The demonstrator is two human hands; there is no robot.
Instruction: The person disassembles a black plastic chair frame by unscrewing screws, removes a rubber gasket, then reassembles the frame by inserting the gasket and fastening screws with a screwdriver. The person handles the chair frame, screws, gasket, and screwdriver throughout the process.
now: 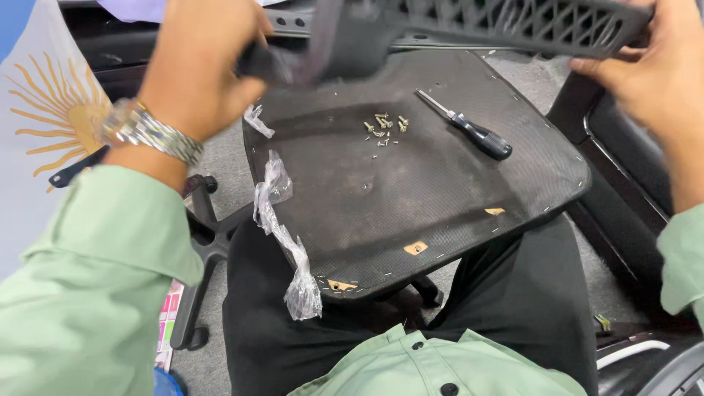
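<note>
I see my left hand point(202, 62) raised, its grip closed around the blurred end of a black plastic chair frame point(506, 26); my right hand point(653, 73) seemingly pinches the other end, above the upturned seat point(411, 198).

Green sleeves point(88, 293), silver wristwatch point(143, 132), black trousers point(528, 308).

1. Even, soft indoor light from above; bright overall, no hard shadows.
2. Faint shadow under the black plastic frame point(506, 26) onto the far part of the upturned seat base point(411, 191).
3. Motion blur on the left hand point(202, 62) and the frame's left end.
4. Screws point(385, 125) and screwdriver point(469, 128) sharp.
5. Mild glare on the wristwatch point(147, 132) and the plastic wrap point(282, 235).
6. Near sleeves are soft, stretched at the edges.
</note>
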